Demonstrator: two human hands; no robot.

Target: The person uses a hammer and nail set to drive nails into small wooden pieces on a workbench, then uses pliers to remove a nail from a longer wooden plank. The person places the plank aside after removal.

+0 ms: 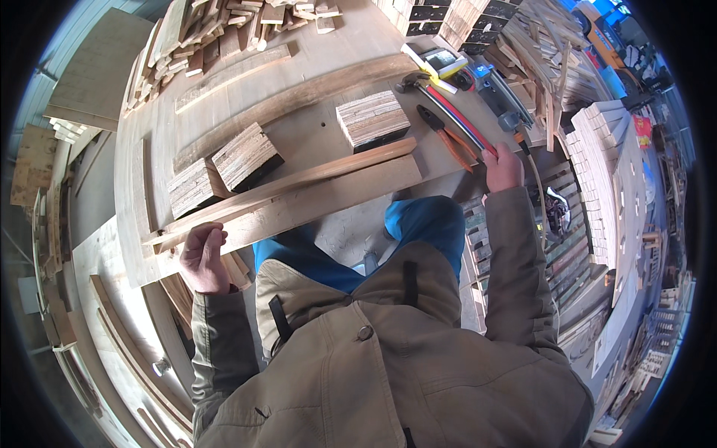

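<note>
My right hand [504, 169] is closed round the lower end of a hammer [453, 113] with a red and blue handle. The hammer's head lies at the far end, on the worktable. Just left of the handle are pincers [447, 140] with orange grips. My left hand [205, 259] is closed, thumb against curled fingers, by the left end of a long wooden strip [299, 178]. Whatever those fingers hold, if anything, is hidden. A flat board [336, 193] runs along the table's near edge. Behind the strip stand three wooden blocks, one [372, 119] apart from the left pair [246, 155].
A long plank [299, 95] crosses the table [160, 175] behind the blocks. Loose offcuts [224, 30] are heaped at the far left. At the right edge sit a blue-grey power tool [502, 97] with a hose and yellow-and-white items [441, 66]. Wooden stacks [597, 175] stand right.
</note>
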